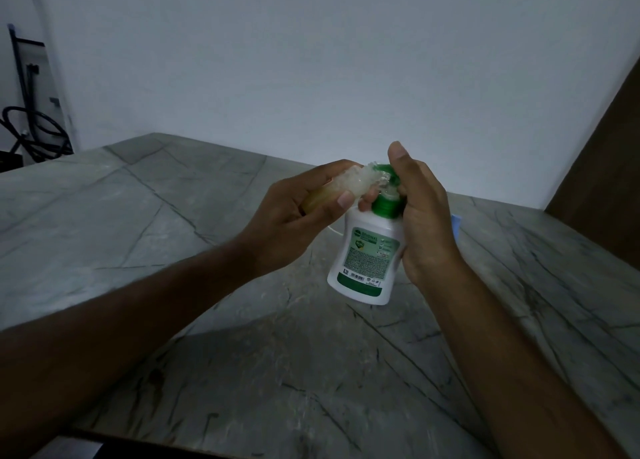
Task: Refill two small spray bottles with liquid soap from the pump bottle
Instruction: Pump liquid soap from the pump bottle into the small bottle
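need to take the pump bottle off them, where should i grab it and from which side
Grip the white body of the pump bottle low down, coming from its left. The right hand already wraps its right side and green neck, and the spray bottle in the left hand crowds the nozzle.

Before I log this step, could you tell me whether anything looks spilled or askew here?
No spill shows. The small bottle lies nearly sideways in the left hand, mouth at the pump bottle's nozzle; the right hand holds that bottle tilted above the table.
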